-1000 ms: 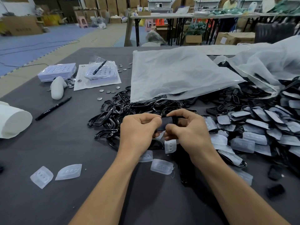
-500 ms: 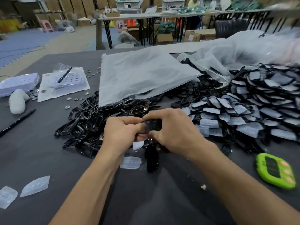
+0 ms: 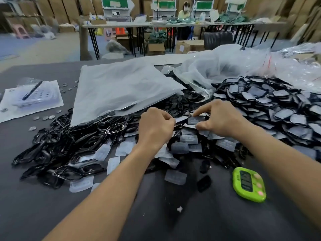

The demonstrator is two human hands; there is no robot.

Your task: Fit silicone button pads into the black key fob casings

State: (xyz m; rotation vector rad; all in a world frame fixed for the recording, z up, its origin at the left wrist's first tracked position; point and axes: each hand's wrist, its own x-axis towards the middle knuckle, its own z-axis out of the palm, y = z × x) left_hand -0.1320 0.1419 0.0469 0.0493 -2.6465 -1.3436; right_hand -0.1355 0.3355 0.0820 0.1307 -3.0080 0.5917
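Observation:
My right hand (image 3: 224,119) pinches a black key fob casing (image 3: 196,120) with a pale silicone pad in it, just above the pile's near-left edge. My left hand (image 3: 155,127) is curled beside it, fingertips at the casing's left end; what they grip is hidden. A heap of fitted casings (image 3: 271,108) spreads to the right. Empty black casing frames (image 3: 78,145) lie heaped on the left. Loose translucent silicone pads (image 3: 175,176) are scattered under and in front of my hands.
A flat white plastic bag (image 3: 121,89) covers part of the frames. Crumpled clear bags (image 3: 243,66) lie behind the right heap. A green timer (image 3: 249,184) sits near right. A pen on a packet (image 3: 33,94) and coin cells (image 3: 45,117) lie left on the grey table (image 3: 191,223).
My view has swung right and forward. Both hands have carried the casing away from me toward the fitted heap, and my left hand's fingers have drawn back from it.

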